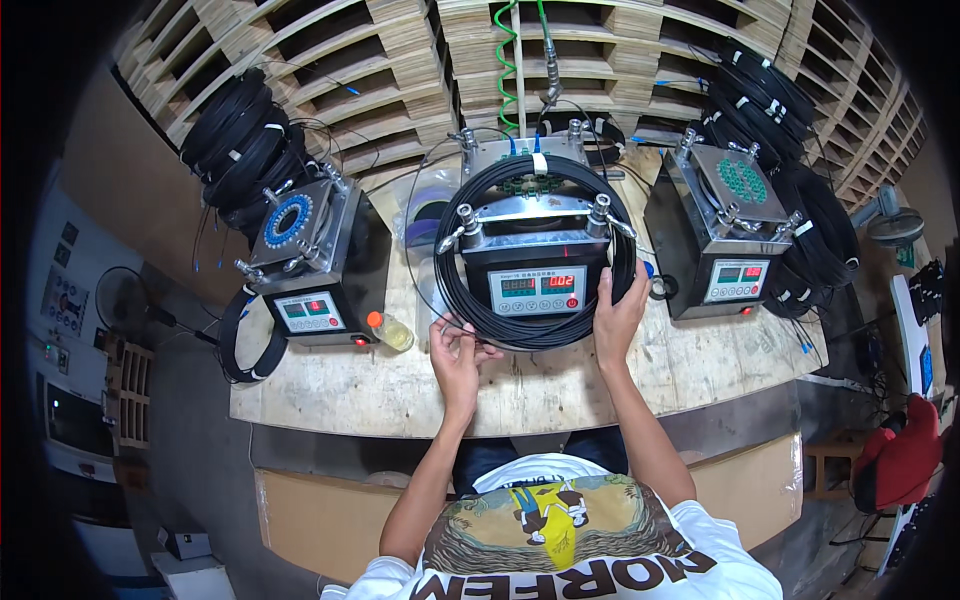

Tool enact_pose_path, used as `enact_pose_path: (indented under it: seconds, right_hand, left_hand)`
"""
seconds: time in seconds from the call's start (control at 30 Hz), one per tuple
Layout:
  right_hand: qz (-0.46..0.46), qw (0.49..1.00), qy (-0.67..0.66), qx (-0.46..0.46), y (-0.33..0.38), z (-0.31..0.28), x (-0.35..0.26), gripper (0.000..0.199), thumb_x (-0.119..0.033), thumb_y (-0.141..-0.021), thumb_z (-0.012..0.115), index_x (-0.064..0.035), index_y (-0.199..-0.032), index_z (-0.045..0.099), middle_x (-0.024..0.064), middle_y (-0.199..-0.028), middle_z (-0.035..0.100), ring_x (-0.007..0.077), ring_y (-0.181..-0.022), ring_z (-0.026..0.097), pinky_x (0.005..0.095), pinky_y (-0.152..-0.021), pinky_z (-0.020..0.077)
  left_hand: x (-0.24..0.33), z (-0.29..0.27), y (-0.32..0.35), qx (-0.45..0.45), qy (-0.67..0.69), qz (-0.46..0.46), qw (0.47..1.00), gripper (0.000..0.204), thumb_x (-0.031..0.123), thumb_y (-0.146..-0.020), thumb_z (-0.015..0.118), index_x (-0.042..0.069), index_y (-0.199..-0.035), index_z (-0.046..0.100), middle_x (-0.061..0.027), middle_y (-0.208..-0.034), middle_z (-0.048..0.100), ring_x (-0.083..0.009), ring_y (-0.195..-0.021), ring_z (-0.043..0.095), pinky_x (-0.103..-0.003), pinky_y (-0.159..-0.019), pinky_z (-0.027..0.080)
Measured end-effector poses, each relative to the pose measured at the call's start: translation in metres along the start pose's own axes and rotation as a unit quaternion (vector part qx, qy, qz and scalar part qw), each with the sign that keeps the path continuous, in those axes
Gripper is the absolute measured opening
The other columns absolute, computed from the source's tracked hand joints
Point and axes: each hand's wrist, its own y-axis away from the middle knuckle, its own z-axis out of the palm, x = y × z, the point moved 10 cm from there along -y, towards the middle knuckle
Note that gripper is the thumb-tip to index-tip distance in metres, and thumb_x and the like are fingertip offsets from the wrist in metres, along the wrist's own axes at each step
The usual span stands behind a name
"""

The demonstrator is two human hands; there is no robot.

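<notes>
A large coil of black cable (pixel 462 292) stands upright around the front of the middle polishing machine (pixel 484 252), with a white tie at its top. My right hand (pixel 620 312) is closed on the coil's lower right side, the thumb in front. At the coil's lower left, my left hand (pixel 462 352) has its fingers bent together at a thin strand of the cable; the fingertips are partly hard to make out. Two blue connectors (pixel 537 146) sit in the machine's top plate behind the coil. A lit control panel (pixel 538 291) shows through the coil.
A second machine (pixel 318 300) with a blue-ringed plate stands left, a third (pixel 728 270) with green fittings right. An orange-capped bottle (pixel 392 333) is near my left hand. More cable coils (pixel 240 140) are piled behind, before wooden pallets (pixel 600 60). The wooden table's front edge (pixel 520 428) is close to me.
</notes>
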Motion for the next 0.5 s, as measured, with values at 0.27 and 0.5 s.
enact_pose_path:
  seconds: [0.27,0.5]
  right_hand:
    - [0.002,1.000,0.000,-0.007,-0.011,-0.001,-0.005,0.051,-0.025,-0.099,0.062,-0.0002,-0.140,0.045,0.0208,-0.120,0.051,0.0358,-0.108,0.056,0.0434,-0.094,0.0449]
    - [0.112,0.989,-0.019,-0.094,0.010,0.003,0.028,0.054,-0.022,-0.098,0.062,0.0006,-0.143,0.042,0.0217,-0.110,0.060,0.0330,-0.102,0.060,0.0418,-0.090,0.0465]
  left_hand:
    - [-0.014,-0.003,-0.003,-0.008,0.010,-0.013,1.000,0.019,0.002,-0.102,0.051,-0.002,-0.118,0.041,-0.0114,-0.099,0.055,-0.0208,-0.074,0.067,-0.039,-0.070,0.065]
    - [-0.023,-0.011,-0.006,0.000,0.028,-0.010,1.000,0.015,0.002,-0.102,0.050,0.001,-0.113,0.041,-0.0113,-0.098,0.058,-0.0207,-0.076,0.067,-0.039,-0.073,0.064]
